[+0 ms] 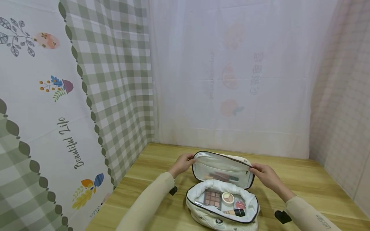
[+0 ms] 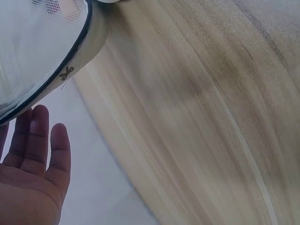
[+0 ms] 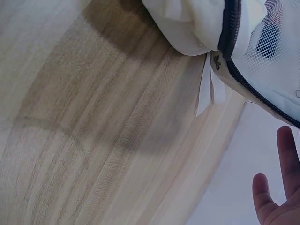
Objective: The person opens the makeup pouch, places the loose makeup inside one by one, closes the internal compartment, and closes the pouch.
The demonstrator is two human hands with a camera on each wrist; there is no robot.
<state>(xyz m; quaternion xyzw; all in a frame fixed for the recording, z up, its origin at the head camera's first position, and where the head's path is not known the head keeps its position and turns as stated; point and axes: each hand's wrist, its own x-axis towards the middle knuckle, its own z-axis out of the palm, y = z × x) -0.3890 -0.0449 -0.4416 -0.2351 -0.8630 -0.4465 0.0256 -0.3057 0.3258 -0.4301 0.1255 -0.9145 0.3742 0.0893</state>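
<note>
A cream zippered makeup bag point(image 1: 219, 223) stands unzipped on the table, its lid point(image 1: 222, 163) raised at the back. My left hand point(image 1: 182, 164) pinches the lid's upper left edge; in the left wrist view its fingers point(image 2: 40, 136) reach behind the rim. The right hand point(image 1: 264, 175) pinches the lid's right corner, two fingers point(image 3: 287, 152) extended in the right wrist view. Inside lie an eyeshadow palette point(image 1: 212, 199), a round three-colour pan point(image 1: 227, 198), a pink round item point(image 1: 240, 204) and a black-capped tube point(image 1: 238, 212). Slim cosmetics point(image 1: 222, 176) show through the lid's mesh pocket.
The wood-grain table point(image 1: 162, 157) ends at a white curtain point(image 1: 231, 80) behind the bag. A green checked cloth point(image 1: 121, 80) hangs along the left side. A pale ribbon point(image 3: 211, 89) hangs from the bag's side.
</note>
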